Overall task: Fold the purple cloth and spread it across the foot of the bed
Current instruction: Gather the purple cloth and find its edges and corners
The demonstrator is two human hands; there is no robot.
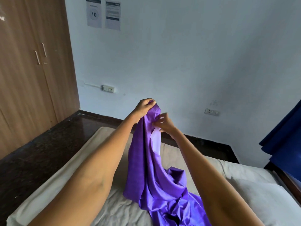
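Observation:
The shiny purple cloth (151, 173) hangs in loose folds from my raised hands, and its lower part lies bunched on the bed (78, 162). My left hand (145, 106) is held high and pinches the cloth's top corner. Just below and to the right, my right hand (164, 122) has its fingers on the cloth's edge, where a paler underside shows. The right hand is blurred, so its grip is unclear.
A white pillow (259, 198) lies on the bed at the right. A wooden wardrobe (27, 70) stands at the left beyond a strip of dark floor (40, 152). Blue fabric (285, 144) hangs at the right edge. The white wall (195, 62) carries two sockets and two paper notices.

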